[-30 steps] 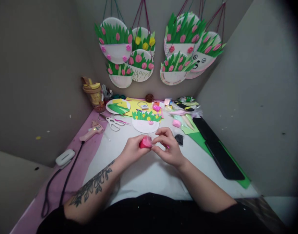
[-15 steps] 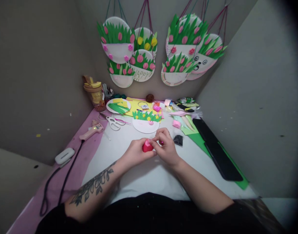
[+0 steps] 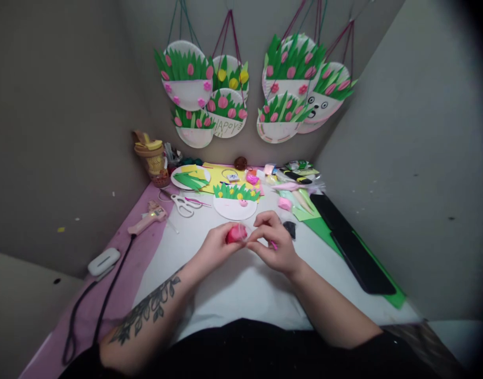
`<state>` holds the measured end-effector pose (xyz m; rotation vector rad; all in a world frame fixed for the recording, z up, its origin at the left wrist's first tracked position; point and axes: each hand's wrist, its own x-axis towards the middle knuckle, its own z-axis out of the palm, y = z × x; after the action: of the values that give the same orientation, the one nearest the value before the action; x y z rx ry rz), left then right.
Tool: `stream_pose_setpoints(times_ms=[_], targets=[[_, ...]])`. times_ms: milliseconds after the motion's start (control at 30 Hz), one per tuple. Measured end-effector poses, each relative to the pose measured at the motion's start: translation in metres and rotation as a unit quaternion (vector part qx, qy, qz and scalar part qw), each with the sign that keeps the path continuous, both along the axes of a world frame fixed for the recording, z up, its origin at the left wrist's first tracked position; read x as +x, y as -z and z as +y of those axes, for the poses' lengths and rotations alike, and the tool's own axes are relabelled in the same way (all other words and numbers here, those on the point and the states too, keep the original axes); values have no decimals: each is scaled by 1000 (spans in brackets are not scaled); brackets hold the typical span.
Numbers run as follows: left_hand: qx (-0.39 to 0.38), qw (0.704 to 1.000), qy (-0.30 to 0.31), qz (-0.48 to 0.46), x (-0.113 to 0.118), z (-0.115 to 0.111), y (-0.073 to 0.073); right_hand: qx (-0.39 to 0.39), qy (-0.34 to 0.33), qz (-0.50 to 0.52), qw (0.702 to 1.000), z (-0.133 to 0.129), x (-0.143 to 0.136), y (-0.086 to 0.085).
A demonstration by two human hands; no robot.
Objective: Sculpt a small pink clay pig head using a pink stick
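My left hand point(image 3: 215, 246) is closed round a small red-pink lump that looks like modelling clay in a clear wrapper point(image 3: 236, 233). At the wrapper's right side, the thumb and index finger of my right hand point(image 3: 279, 247) pinch its clear edge. A small bright pink bit point(image 3: 273, 245) shows under my right fingers; what it is I cannot make out. Just beyond both hands lies a white paper-plate basket point(image 3: 234, 209) with green paper grass, yellow flowers and a pink round piece on its front. A black packet point(image 3: 290, 229) lies beside my right hand.
White scissors point(image 3: 185, 205), a pink glue gun point(image 3: 149, 220) and a cup point(image 3: 151, 158) stand or lie at left. A pink clay lump point(image 3: 284, 203) and a long black object point(image 3: 352, 247) are at right. Plate baskets point(image 3: 186, 95) hang on the back wall.
My right hand has shifted slightly right and down, away from the lump, with the clear wrapper edge between its fingers. The lump in my left hand has turned and shows more wrapper.
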<state>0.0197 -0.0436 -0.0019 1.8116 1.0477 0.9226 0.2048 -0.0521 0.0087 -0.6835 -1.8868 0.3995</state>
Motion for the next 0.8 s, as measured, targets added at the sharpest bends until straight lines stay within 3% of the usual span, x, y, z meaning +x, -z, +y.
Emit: stream_pose_setpoints(times_ms=[200,367,533,633,800], targets=[[154,986,2,60,0,1,9,57,47,-42,996,1,3,-4],[177,975,-23,129,0,-3,8,97,56,-71,991,4,2,0],[211,961,-85,156,0,-5,8,111,105,-55,987,1,-2,0],[229,955,-97,159,-1,-6,6,126,102,-64,985,-2,-5,-3],[162,972,-101,137,0,-7,0,161,55,-109,979,-10,-10,-2]])
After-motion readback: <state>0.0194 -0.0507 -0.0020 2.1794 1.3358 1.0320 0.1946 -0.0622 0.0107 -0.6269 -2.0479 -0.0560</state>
